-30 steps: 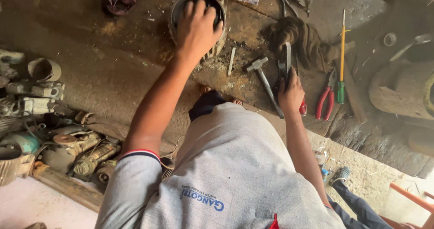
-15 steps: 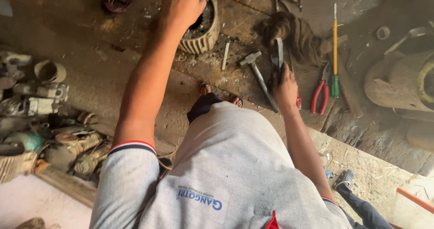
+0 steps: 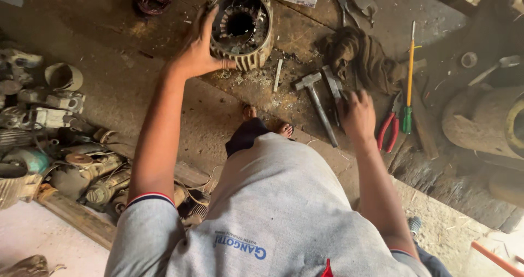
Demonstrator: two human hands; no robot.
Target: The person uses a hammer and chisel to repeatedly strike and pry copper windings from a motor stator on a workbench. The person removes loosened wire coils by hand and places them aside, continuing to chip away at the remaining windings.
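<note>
A round finned motor stator [image 3: 243,25] with copper windings inside stands on the dirty floor, its bore facing up. My left hand [image 3: 197,50] grips its left rim, thumb along the lower edge. My right hand [image 3: 357,116] is closed over the near end of a flat grey metal tool [image 3: 332,83], which lies beside a hammer [image 3: 316,105]. Metal chips and debris lie scattered below the stator.
Red-handled pliers [image 3: 388,130], a green and yellow screwdriver [image 3: 409,86] and a brown rag [image 3: 365,56] lie right of the hammer. A heap of old motor parts [image 3: 54,146] fills the left. A large worn cylinder [image 3: 480,124] sits at the right. My bare foot [image 3: 284,128] shows below.
My left hand has slid from the top of the stator to its left rim, uncovering the bore. My right hand stays on the grey tool beside the hammer.
</note>
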